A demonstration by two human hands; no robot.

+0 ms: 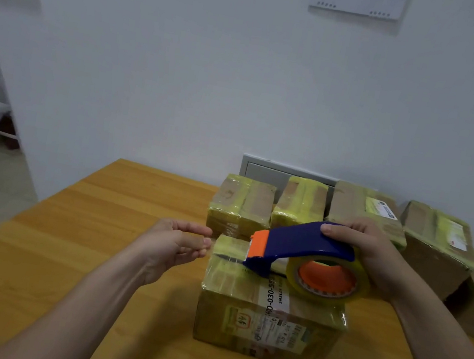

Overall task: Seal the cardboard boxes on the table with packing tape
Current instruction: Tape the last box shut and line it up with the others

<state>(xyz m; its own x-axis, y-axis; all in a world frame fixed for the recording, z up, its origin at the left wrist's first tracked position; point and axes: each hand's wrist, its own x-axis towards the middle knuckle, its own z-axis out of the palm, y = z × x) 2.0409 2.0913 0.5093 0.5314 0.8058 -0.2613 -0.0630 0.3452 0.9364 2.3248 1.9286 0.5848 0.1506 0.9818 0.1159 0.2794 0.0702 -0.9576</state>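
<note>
A cardboard box (265, 323) wrapped in yellowish tape stands on the wooden table (96, 234) in front of me. My right hand (364, 249) grips a blue and orange tape dispenser (299, 245) whose cutter end rests on the box's top far left edge. Its roll of clear tape (328, 279) hangs over the top of the box. My left hand (178, 244) hovers just left of the box's upper corner, fingers loosely curled with thumb and fingertips apart, holding nothing.
Several taped boxes stand in a row at the table's far edge: one (241, 204) behind the dispenser, one (300, 201), one (361, 208) and one (436, 245) at the right. A white wall lies behind. The floor drops away at the left.
</note>
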